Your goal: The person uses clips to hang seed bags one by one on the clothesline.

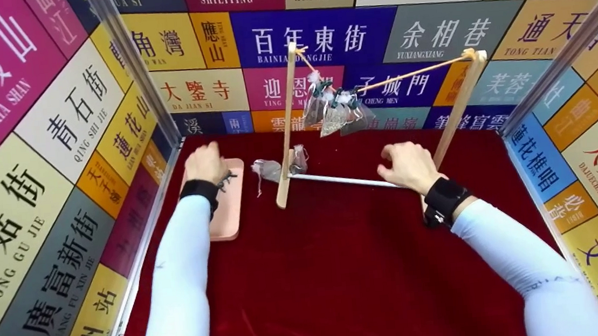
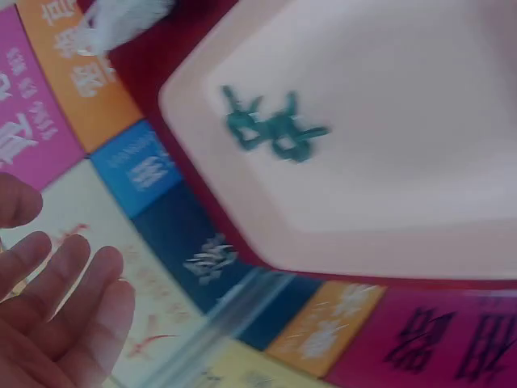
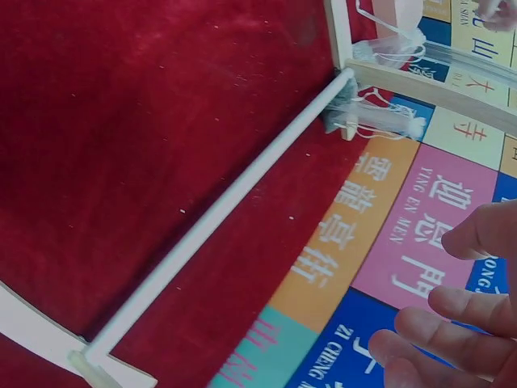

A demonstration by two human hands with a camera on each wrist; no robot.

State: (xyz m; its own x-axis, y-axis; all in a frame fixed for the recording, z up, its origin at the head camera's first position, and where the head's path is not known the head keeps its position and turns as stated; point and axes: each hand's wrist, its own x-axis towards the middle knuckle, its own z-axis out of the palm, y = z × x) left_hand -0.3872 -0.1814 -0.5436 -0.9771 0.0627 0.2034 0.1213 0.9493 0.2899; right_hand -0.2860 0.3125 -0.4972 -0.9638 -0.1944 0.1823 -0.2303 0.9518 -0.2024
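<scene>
My left hand (image 1: 206,164) hovers over the far end of a pink tray (image 1: 225,226). Its fingers (image 2: 97,323) are loosely bent with nothing between them. Two small green clips (image 2: 279,133) lie together in that tray. On the other side, my right hand (image 1: 411,166) is held beside the right wooden post (image 1: 458,105), above the white rod (image 1: 348,179). Its relaxed fingers (image 3: 464,311) hold nothing. Between the posts sags a cord (image 1: 410,75), from which several sheer drawstring bags (image 1: 337,117) hang in a cluster, with dark green clips at their tops.
Two more drawstring bags (image 1: 269,169) lie at the foot of the left wooden post (image 1: 289,114). Dark red cloth (image 1: 340,272) covers the table. Sign-printed panels (image 1: 314,31) stand along the back and both sides.
</scene>
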